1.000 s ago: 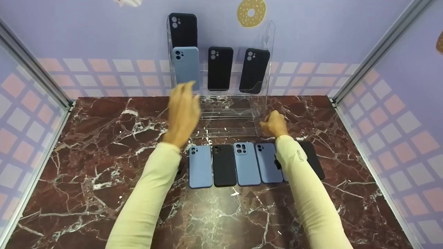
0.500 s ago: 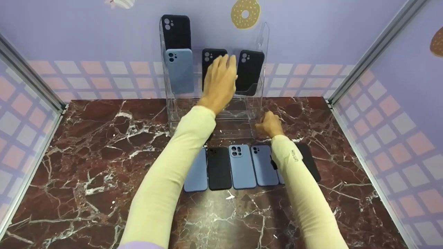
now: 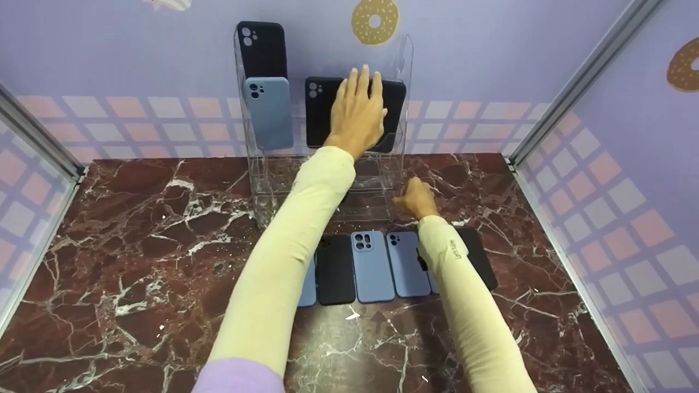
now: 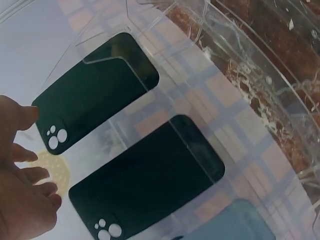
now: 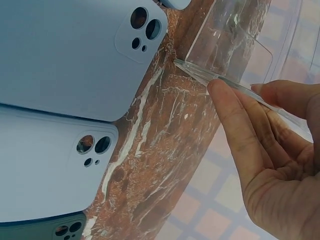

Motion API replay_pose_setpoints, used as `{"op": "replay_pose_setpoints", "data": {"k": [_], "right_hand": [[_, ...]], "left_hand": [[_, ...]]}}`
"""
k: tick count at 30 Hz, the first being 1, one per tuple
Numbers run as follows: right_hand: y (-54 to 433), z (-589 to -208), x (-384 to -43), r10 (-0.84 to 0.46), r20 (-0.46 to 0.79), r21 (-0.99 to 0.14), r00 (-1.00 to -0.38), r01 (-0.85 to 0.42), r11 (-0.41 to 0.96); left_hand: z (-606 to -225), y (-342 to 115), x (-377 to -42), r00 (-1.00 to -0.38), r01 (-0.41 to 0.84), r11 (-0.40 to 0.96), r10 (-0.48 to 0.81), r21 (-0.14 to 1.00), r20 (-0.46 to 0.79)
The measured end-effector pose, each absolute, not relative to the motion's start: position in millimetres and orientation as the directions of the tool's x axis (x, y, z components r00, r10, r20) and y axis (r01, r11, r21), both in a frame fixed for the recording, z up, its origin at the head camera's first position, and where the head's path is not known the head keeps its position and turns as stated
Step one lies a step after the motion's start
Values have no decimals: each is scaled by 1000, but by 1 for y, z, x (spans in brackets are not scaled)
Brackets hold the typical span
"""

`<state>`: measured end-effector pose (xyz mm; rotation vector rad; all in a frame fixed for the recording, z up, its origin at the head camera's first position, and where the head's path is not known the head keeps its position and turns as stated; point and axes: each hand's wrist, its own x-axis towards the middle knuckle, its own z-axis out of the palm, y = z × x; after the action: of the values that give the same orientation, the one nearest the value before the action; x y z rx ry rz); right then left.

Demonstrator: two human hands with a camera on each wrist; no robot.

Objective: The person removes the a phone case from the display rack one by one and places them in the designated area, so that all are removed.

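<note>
Pinching the clear rack (image 5: 227, 47) with right fingers (image 5: 235, 125), splaying left fingers (image 3: 363, 82) loosely! Probably light, stiff, slippery; best gripped by side edges.

The right grip (image 5: 277, 167) pinches the edge of a clear plastic stand (image 5: 222, 47), thumb on the upper side of the panel and fingers bent beneath it. To the left, well apart from the fingertips, a light blue phone case (image 5: 70, 55) lies on a reddish-brown marbled surface (image 5: 135, 180) with white veins. Its camera corner has two large and two small holes. Just beside it lies a paler blue phone case (image 5: 42, 165), then a dark greenish phone case (image 5: 32, 232), partly cut off. Behind the stand and grip is a lavender wall (image 5: 200, 205) with pink and pale squares.
</note>
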<state>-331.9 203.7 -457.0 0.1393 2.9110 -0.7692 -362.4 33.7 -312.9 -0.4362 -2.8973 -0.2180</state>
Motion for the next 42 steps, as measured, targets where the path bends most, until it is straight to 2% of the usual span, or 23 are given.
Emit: {"op": "replay_pose_setpoints", "data": {"k": [6,10,12,17,20,28,33,42], "right_hand": [[200,-457,-330,60,-131,-469,-989,116,876],[201,-458,-329,52,-114,-459,-992,99,883],[201,-458,-330,57,-115,-468,-992,105,877],[203,-457,-331,67,-123,-481,-990,119,869],[201,-458,-333,60,-126,-475,-990,114,873],[196,-455,-334,67,-140,-487,-988,127,864],[195,-456,-337,54,-121,-491,-991,108,865],[200,-459,-346,71,-165,-484,-984,144,863]], "left_hand": [[-318,39,-366,-943,289,951,264,110,201],[-322,42,-366,-921,318,937,270,142,279],[-322,42,-366,-904,333,921,252,200,345],[-322,41,-364,-887,349,828,141,439,440],[-322,37,-364,-882,353,789,102,503,459],[-321,26,-362,-829,427,777,131,463,544],[-319,23,-359,-763,492,775,164,396,626],[-313,17,-343,-630,595,745,199,302,750]]}}
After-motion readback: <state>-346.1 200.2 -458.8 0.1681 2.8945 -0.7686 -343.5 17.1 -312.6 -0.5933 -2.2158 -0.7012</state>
